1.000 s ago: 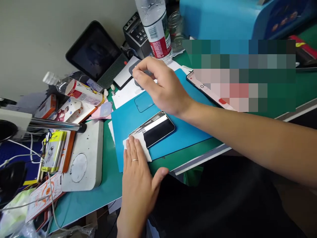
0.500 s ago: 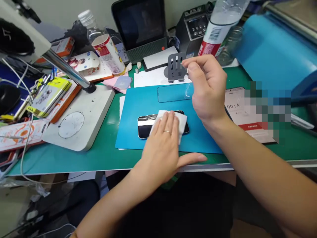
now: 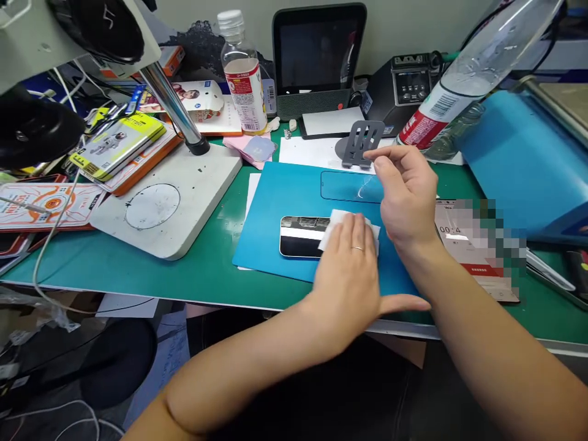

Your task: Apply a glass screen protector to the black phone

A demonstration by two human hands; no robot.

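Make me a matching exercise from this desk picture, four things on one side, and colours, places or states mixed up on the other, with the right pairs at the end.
Things
1. Cloth
2. Mat
3. Right hand
4. Stand

Descriptions
A. Fingers curled, apart from the phone
B. Grey, behind the blue sheet
C. White, under the fingers of the left hand
D. Blue, lying under the phone

Right pairs: 1-C, 2-D, 3-A, 4-B
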